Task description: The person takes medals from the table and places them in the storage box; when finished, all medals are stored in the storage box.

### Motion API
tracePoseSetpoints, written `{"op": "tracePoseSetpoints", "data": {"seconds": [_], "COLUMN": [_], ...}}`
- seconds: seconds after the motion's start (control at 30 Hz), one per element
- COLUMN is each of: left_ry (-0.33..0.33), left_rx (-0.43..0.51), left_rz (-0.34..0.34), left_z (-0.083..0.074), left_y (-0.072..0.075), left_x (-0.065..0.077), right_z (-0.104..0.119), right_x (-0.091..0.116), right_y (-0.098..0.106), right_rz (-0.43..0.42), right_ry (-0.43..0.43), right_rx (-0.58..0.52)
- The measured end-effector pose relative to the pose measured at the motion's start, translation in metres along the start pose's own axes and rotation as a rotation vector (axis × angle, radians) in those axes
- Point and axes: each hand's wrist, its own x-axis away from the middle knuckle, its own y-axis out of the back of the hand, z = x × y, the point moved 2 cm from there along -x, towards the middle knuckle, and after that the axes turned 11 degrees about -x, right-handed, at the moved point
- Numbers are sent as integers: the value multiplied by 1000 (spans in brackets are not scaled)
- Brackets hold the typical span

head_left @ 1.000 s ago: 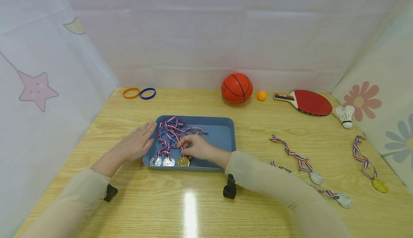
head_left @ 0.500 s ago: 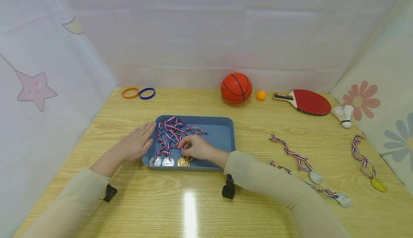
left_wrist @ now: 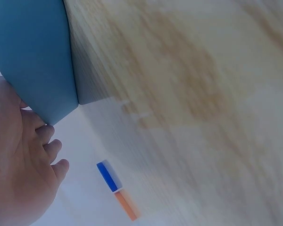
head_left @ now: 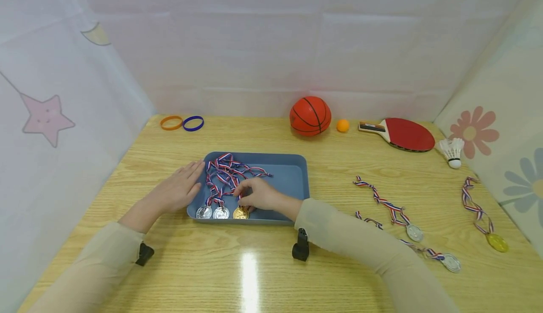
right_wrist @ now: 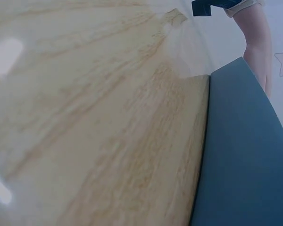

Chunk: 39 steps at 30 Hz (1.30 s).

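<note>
A blue-grey tray (head_left: pixel 292 176) holds several tangled striped ribbons in its left half. Along its near wall lie two silver medals (head_left: pixel 221 212) and a gold medal (head_left: pixel 241 213), side by side. My right hand (head_left: pixel 259 194) reaches in from the right, thumb and curled fingers pinching the gold medal's ribbon just above the disc. Fingers straight, my left hand (head_left: pixel 180 188) rests against the tray's left rim; the left wrist view shows that hand (left_wrist: pixel 19 165) beside the tray's outer wall (left_wrist: pixel 33 47). The right wrist view shows the tray's near wall (right_wrist: pixel 240 155), with the right hand hidden.
Right of the tray lie more ribboned medals, two silver (head_left: pixel 414 233) and one gold (head_left: pixel 497 242). Along the back stand a small basketball (head_left: pixel 310 116), orange ball (head_left: pixel 342 125), table tennis bat (head_left: pixel 409 135) and shuttlecock (head_left: pixel 452 152). Orange (head_left: pixel 171 123) and blue wristbands (head_left: pixel 193 123) lie back left.
Almost nothing moves. The right fingers shift very slightly at the gold medal's ribbon, and the whole head view drifts a little. The left hand stays at the tray's rim.
</note>
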Motion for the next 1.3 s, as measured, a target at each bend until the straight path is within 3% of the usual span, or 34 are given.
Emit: {"op": "tracePoseSetpoints", "data": {"seconds": [0.33, 0.5, 0.67, 0.97, 1.3], "left_ry": [-9, -7, -7, -4, -5], "left_rx": [-7, -6, -4, 1, 0], "left_rz": [-29, -23, -17, -4, -8], "left_z": [-1, -1, -1, 0, 1], "left_y": [2, 1, 1, 1, -1], "left_x": [1, 1, 0, 0, 0], "right_z": [19, 29, 32, 19, -26], "right_x": [21, 45, 76, 141, 201], "right_y": [25, 51, 88, 151, 190], "right_rz": [14, 34, -27, -188, -151], "right_ry": [135, 212, 295, 208, 170], "right_rx": [-41, -49, -55, 43, 194]}}
